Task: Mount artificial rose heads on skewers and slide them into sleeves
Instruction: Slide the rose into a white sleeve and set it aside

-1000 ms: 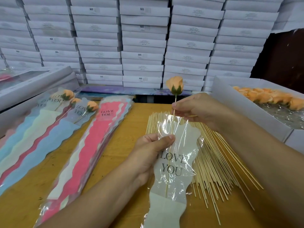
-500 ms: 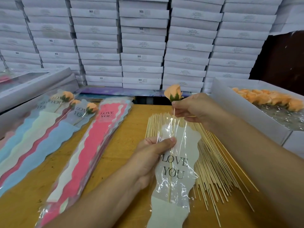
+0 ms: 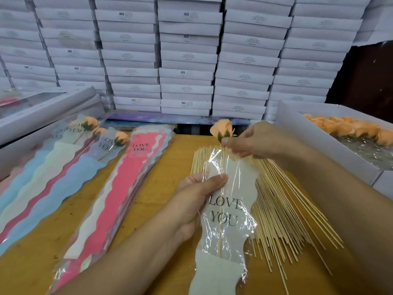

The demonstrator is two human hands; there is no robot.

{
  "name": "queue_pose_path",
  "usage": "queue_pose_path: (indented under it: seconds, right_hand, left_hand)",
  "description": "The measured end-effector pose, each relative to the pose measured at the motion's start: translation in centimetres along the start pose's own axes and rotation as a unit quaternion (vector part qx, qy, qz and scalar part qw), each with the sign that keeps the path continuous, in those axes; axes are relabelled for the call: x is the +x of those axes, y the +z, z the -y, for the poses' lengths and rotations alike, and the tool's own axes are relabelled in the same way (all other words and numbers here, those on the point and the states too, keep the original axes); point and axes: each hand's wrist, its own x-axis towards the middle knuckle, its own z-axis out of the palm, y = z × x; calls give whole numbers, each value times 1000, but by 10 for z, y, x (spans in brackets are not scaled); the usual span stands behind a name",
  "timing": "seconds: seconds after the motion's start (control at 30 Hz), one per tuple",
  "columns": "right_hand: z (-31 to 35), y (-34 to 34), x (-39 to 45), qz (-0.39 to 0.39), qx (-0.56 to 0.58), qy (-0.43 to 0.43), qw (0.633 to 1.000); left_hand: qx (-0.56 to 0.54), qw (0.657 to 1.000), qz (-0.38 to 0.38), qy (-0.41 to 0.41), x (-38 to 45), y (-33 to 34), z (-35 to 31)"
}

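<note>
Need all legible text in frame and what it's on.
"LOVE YOU": clear sleeve held by the left hand.
"LOVE YOU": top of the pink sleeve stack.
"LOVE YOU": finished sleeves at left.
"SGS": several stacked white boxes.
Smaller box labels: too blurred to read.

Glossy, crinkled clear-plastic sleeve (image 3: 228,211) (white matt paper insert), pale wooden skewers (image 3: 282,201), matt soft-looking rose head (image 3: 222,129), smooth wooden table (image 3: 165,162).

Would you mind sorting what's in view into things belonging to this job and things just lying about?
In use: left hand, right hand, rose head, skewer, sleeve.
Lying about: loose skewers, sleeve stack, finished roses, box of rose heads, stacked boxes.
</note>
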Motion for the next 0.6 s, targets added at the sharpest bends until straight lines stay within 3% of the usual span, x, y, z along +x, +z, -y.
queue_pose_path:
  seconds: [0.1, 0.23, 0.6]
  right_hand:
    - [8, -8, 4, -52, 0, -53, 997]
    - [14, -2, 9, -52, 68, -114, 990]
    - [0, 19, 12, -48, 104, -104, 988]
  left_hand:
    - [4, 1000, -5, 0, 0, -1, 0]
    - [11, 1000, 9, 0, 0, -1, -1]
    - [6, 999, 44, -20, 2, -5, -3]
